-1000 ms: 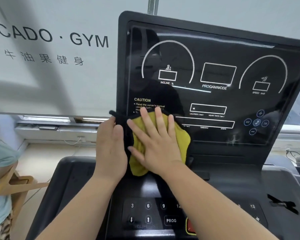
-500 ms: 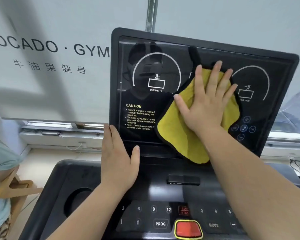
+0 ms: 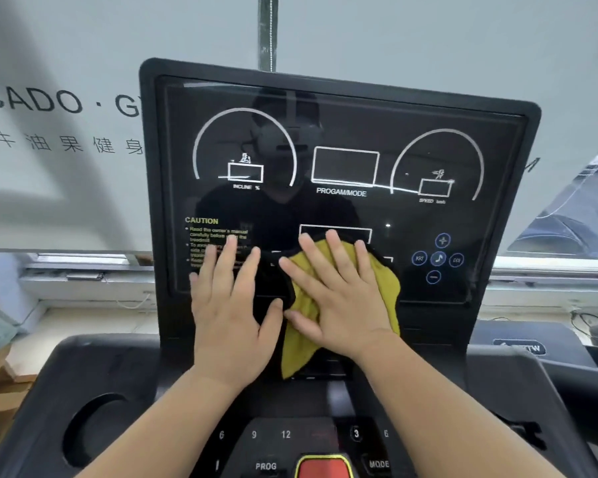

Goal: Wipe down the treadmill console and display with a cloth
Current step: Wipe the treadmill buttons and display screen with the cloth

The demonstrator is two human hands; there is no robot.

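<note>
On the lower middle of the treadmill display, my right hand lies flat with fingers spread, pressing the yellow cloth to the glass. My left hand rests open just beside it, palm on the screen, gripping nothing, and hides part of the caution text. The cup holder in the console looks dark; I cannot tell what it holds. The red button is cut off at the bottom edge. Reflections blur the glass.
</note>
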